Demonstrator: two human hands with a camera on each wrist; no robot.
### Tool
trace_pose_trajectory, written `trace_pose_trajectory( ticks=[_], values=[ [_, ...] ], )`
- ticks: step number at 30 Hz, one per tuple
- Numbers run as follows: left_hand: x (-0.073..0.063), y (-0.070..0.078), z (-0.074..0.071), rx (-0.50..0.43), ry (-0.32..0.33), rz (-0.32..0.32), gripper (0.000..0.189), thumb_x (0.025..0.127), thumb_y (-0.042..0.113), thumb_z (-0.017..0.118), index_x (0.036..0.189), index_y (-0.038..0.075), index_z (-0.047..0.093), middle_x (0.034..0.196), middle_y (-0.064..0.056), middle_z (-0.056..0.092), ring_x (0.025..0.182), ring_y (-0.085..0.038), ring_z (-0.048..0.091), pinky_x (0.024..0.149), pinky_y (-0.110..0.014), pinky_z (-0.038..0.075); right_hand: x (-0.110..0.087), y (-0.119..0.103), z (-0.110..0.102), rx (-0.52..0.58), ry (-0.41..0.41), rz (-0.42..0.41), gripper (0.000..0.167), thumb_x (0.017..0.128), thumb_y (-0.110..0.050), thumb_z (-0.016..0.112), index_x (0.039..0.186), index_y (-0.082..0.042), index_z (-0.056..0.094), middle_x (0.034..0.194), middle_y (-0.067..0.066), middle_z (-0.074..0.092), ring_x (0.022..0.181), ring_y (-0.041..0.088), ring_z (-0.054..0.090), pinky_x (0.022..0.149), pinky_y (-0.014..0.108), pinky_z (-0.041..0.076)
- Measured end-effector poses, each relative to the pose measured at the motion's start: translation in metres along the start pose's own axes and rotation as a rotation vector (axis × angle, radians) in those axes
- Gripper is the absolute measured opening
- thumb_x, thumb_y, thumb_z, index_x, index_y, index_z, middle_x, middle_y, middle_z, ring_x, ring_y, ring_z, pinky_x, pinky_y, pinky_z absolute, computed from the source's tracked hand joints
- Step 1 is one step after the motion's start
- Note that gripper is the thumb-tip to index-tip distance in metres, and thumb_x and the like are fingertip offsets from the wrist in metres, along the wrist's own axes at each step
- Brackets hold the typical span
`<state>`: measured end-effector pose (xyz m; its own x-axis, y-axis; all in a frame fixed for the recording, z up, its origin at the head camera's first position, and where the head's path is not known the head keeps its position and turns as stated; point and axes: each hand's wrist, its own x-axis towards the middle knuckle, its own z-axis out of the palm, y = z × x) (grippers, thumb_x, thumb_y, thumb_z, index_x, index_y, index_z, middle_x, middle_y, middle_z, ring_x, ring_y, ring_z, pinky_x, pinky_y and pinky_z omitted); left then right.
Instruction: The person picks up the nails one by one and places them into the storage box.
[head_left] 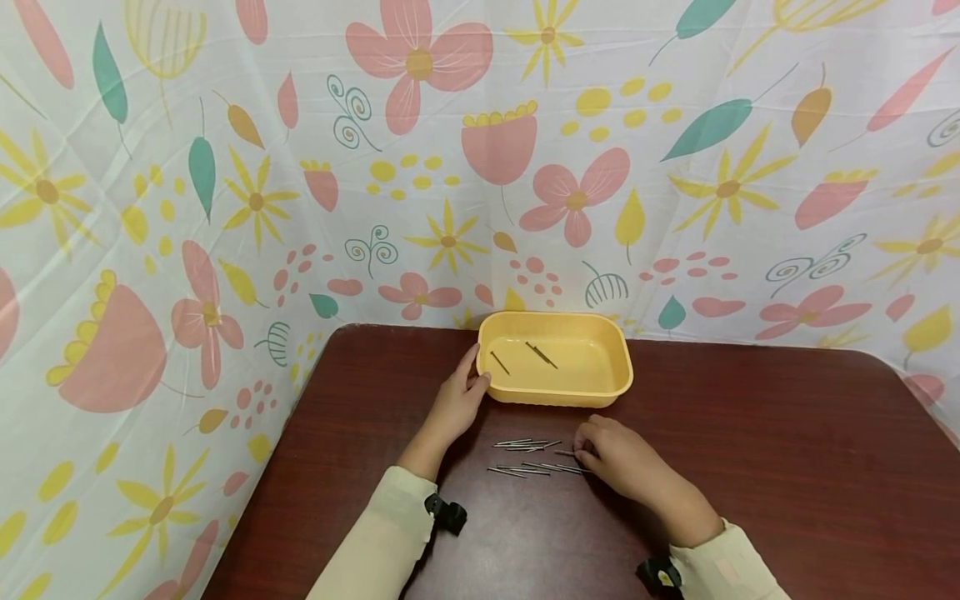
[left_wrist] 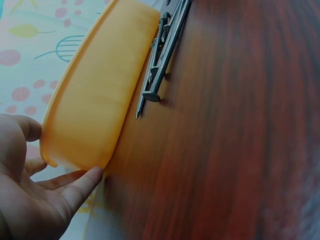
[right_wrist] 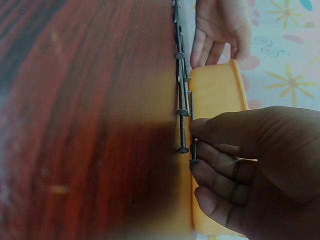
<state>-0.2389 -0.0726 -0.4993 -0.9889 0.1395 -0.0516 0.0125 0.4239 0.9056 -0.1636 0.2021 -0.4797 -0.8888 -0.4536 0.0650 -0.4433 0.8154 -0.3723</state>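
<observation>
A yellow plastic basin (head_left: 555, 398) stands at the back of the table, with a few nails (head_left: 542, 356) lying inside. My left hand (head_left: 459, 400) grips its left end, thumb at the front corner and fingers along the outer side; the left wrist view shows fingertips (left_wrist: 95, 172) against the basin's end wall. In front of the basin, two loose groups of steel nails (head_left: 517, 472) lie roughly crosswise. Over the right side of these, my right hand (head_left: 618, 454) pinches one nail (right_wrist: 194, 155) between thumb and fingers, its flat head showing below the thumb.
The dark red-brown wooden table (head_left: 750, 433) has its back edge against a flower-patterned cloth (head_left: 570, 167). The same cloth hangs along the left side. A black strap (head_left: 448, 513) circles each sleeved wrist.
</observation>
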Motion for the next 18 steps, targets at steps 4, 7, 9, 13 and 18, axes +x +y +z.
trace_pose_trajectory(
  ticks=[4, 7, 9, 13, 18],
  values=[
    [-0.0001, -0.0003, -0.0001, 0.003, -0.003, 0.002, 0.061, 0.107, 0.039, 0.047, 0.162, 0.035, 0.022, 0.157, -0.012, 0.044, 0.131, -0.025, 0.059, 0.105, -0.049, 0.050, 0.0005, -0.0016, -0.0015, 0.003, 0.021, -0.006, 0.019, 0.087, -0.008, 0.076, 0.082, -0.020, 0.062, 0.081, -0.008, 0.052, 0.076, 0.005, 0.048, 0.066, 0.027, 0.044],
    [-0.0001, -0.0002, 0.0000, 0.006, -0.004, 0.008, 0.061, 0.107, 0.039, 0.047, 0.162, 0.034, 0.022, 0.158, -0.012, 0.044, 0.131, -0.025, 0.059, 0.105, -0.049, 0.050, 0.0007, -0.0023, -0.0029, 0.001, 0.045, -0.021, 0.019, 0.087, -0.009, 0.077, 0.082, -0.020, 0.062, 0.081, -0.009, 0.052, 0.076, 0.005, 0.048, 0.066, 0.027, 0.044],
    [-0.0001, 0.0001, 0.0001, 0.007, -0.002, 0.012, 0.061, 0.107, 0.038, 0.047, 0.162, 0.033, 0.023, 0.157, -0.012, 0.044, 0.130, -0.025, 0.060, 0.105, -0.049, 0.050, 0.0010, -0.0023, -0.0034, -0.004, 0.062, -0.029, 0.019, 0.087, -0.009, 0.077, 0.083, -0.019, 0.062, 0.081, -0.009, 0.052, 0.076, 0.005, 0.048, 0.066, 0.027, 0.044],
    [0.0002, 0.0004, 0.0000, 0.008, 0.002, 0.012, 0.061, 0.107, 0.038, 0.048, 0.162, 0.033, 0.024, 0.157, -0.013, 0.045, 0.129, -0.024, 0.060, 0.105, -0.048, 0.050, 0.0019, -0.0010, -0.0029, -0.014, 0.091, -0.037, 0.019, 0.087, -0.009, 0.078, 0.083, -0.019, 0.063, 0.081, -0.009, 0.052, 0.077, 0.006, 0.048, 0.067, 0.028, 0.044],
    [0.0007, 0.0002, 0.0000, 0.007, 0.001, 0.009, 0.060, 0.107, 0.037, 0.048, 0.162, 0.034, 0.024, 0.157, -0.013, 0.045, 0.130, -0.024, 0.060, 0.104, -0.048, 0.050, 0.0025, 0.0002, -0.0021, -0.025, 0.118, -0.047, 0.019, 0.086, -0.008, 0.078, 0.083, -0.019, 0.062, 0.082, -0.008, 0.053, 0.078, 0.007, 0.049, 0.069, 0.029, 0.045]
  ],
)
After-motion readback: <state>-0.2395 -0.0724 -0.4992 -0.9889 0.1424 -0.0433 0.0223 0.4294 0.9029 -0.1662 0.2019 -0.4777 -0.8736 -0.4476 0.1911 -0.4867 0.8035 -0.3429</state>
